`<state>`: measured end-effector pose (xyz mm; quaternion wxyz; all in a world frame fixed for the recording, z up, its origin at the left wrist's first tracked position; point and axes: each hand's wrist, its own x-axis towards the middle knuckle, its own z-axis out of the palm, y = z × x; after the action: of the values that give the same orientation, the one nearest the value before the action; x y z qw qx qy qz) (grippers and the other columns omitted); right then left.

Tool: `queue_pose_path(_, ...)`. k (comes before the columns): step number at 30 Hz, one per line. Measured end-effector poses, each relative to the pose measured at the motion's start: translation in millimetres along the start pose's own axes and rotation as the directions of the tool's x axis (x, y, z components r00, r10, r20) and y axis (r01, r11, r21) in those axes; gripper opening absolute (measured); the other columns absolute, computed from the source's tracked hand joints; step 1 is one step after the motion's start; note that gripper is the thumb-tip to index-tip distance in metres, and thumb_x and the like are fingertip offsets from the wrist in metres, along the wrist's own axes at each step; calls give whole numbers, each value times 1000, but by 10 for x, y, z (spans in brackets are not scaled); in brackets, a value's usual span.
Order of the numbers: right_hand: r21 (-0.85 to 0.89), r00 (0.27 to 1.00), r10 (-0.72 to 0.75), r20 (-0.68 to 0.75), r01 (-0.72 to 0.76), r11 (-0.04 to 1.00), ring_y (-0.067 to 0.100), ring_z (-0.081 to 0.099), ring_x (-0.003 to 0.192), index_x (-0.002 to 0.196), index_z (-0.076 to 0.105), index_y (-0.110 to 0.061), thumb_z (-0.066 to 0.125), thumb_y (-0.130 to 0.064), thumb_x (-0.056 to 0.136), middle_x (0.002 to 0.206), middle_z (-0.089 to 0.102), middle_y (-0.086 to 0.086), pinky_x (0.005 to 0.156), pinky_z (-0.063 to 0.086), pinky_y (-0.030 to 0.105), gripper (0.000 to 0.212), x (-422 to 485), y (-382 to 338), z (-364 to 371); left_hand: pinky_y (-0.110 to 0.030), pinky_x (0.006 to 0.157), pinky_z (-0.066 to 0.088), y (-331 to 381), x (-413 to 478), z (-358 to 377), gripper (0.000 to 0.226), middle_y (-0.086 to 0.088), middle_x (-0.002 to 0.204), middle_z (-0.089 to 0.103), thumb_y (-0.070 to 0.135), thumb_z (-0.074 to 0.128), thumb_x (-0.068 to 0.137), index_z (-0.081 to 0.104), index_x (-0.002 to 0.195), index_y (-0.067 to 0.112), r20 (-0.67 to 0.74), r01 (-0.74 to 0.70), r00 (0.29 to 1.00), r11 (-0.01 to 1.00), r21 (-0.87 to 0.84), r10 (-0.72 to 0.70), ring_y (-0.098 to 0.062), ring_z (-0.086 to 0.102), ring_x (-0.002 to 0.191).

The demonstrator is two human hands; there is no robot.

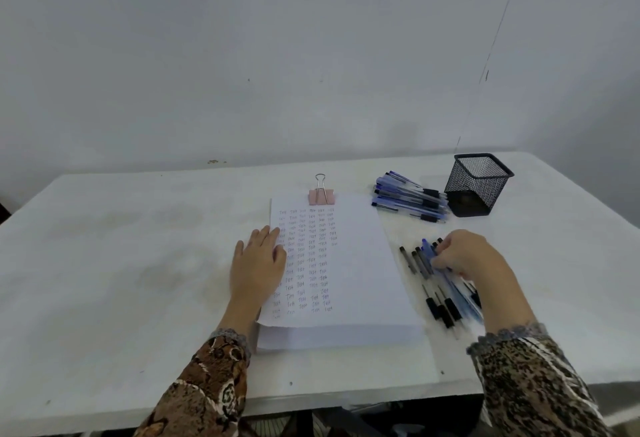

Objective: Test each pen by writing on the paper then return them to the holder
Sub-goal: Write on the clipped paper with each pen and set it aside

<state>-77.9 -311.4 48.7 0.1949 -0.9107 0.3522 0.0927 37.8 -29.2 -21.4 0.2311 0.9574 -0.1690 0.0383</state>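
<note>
Blue pen (428, 248), right hand (467, 258) gripping — long axis front-to-back

"What colour was the paper (356, 263)?"

"White, with columns of small dark-blue marks (304, 256) down its left half. The clip (322, 197) on its top edge was pink, with a silver loop."

"And the pens?"

"The heap (410, 198) up and right of the paper was mostly blue with black grips. The lot (432, 307) straight right of the paper mixed black-and-clear with blue. One pen (428, 249) there was bright blue."

"The holder (478, 185)?"

"Black mesh, farther right of the paper."

"Table (121, 263), wall (277, 56)?"

"White with grey smudges; pale grey."

"Sleeves?"

"The left sleeve (207, 388) was brown, black and cream, ornate. The right sleeve (530, 384) was tan, speckled black. The cuffs (230, 336) were grey lace."
</note>
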Motion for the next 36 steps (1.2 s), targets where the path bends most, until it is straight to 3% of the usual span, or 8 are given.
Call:
queue_pose_path(2, 40, 1000, 16, 17, -16, 999, 28, 57, 85, 109, 62, 2, 65, -24, 84, 94, 63, 16, 76, 50, 31, 36, 30, 30, 13, -37, 116, 5, 6, -9, -8, 46, 0, 152, 23, 26, 27, 98, 29, 143, 18, -4, 0, 1000, 1000, -4, 0, -15, 14, 142)
queue_pose_path(5, 82, 996, 35, -83, -28, 996, 30, 59, 100, 106, 63, -6, 64, -28, 82, 109, 64, 15, 88, 51, 36, 33, 170, 27, 4, -37, 116, 6, 5, -11, -6, 46, 0, 152, 24, 26, 28, 98, 30, 143, 18, -7, -7, 1000, 1000, -1, 7, -15, 15, 142)
queue_pose_path(8, 79, 964, -117, -237, 139, 987, 32, 56, 110, 111, 64, -4, 51, -15, 89, 116, 63, 17, 92, 45, 34, 27, 304, -132, -22, -37, 116, 6, 3, -5, -4, 46, 0, 152, 23, 26, 27, 98, 29, 143, 18, 1, 2, 1000, 1000, -6, -2, -15, 14, 142)
queue_pose_path(13, -159, 930, -356, -95, 339, 927, 33, 44, 126, 131, 49, -8, 38, -7, 93, 136, 46, 12, 100, 41, 39, 40, 543, -370, 83, -36, 117, 4, -3, -6, -6, 46, 2, 153, 21, 27, 26, 99, 26, 144, 20, 16, 12, 1000, 1000, -10, -12, -14, 12, 142)
queue_pose_path(20, -328, 896, -393, -208, 315, 891, 32, 40, 124, 128, 47, -9, 42, -7, 93, 132, 43, 13, 99, 40, 42, 35, 705, -374, 204, -35, 116, 3, -6, -10, 2, 45, 2, 152, 23, 27, 28, 99, 28, 143, 20, -7, 3, 1000, 999, -38, -4, -13, 12, 142)
queue_pose_path(32, -298, 892, -410, -189, 346, 890, 29, 47, 119, 120, 50, -7, 45, -12, 94, 128, 50, 12, 94, 42, 39, 26, 832, -386, 193, -35, 117, 4, -35, 9, 31, 46, 3, 153, 21, 28, 27, 98, 26, 144, 21, -6, 1, 1000, 1000, -30, -1, -12, 11, 142)
queue_pose_path(36, -329, 845, -464, -266, 373, 868, 32, 53, 110, 119, 52, -5, 40, -2, 94, 124, 49, 13, 87, 45, 38, 28, 795, -365, 188, -34, 117, 3, -42, 13, 36, 46, 3, 153, 21, 28, 27, 98, 26, 144, 22, -9, 3, 1000, 999, -32, -3, -12, 11, 142)
